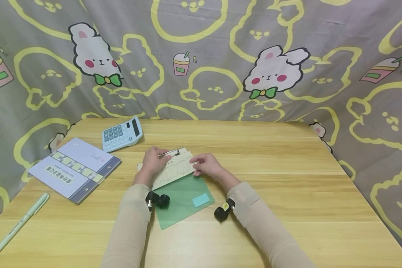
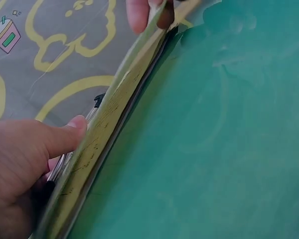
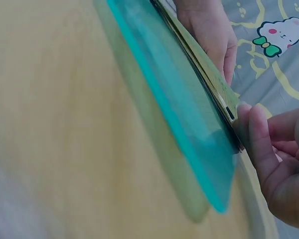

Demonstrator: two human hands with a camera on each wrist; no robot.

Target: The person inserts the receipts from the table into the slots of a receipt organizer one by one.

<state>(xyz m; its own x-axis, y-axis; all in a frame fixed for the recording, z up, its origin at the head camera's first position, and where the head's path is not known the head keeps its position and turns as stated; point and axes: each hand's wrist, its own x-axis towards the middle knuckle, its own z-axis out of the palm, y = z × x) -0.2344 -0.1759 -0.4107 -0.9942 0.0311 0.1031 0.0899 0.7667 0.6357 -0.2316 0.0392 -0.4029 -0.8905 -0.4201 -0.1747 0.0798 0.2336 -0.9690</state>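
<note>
A translucent green clipboard [image 1: 177, 208] lies tilted near the middle of the table, with a metal clip [image 1: 170, 152] at its far end. Printed paper sheets [image 1: 174, 169] cover its far part, their near edges raised off the green board in both wrist views. My left hand [image 1: 151, 163] grips the clipboard's far left part by the clip, thumb over the top. At the right edge of the sheets, my right hand [image 1: 206, 165] pinches the paper between thumb and fingers. A small blue sticky note [image 1: 201, 200] is on the board's near right corner.
A light blue calculator [image 1: 122, 134] stands at the back left. Nearer lies a lavender notebook or folder [image 1: 75, 169] with a printed label. A pale green pen [image 1: 21, 223] lies at the front left. A patterned curtain [image 1: 207, 56] hangs behind the wooden table [image 1: 305, 193].
</note>
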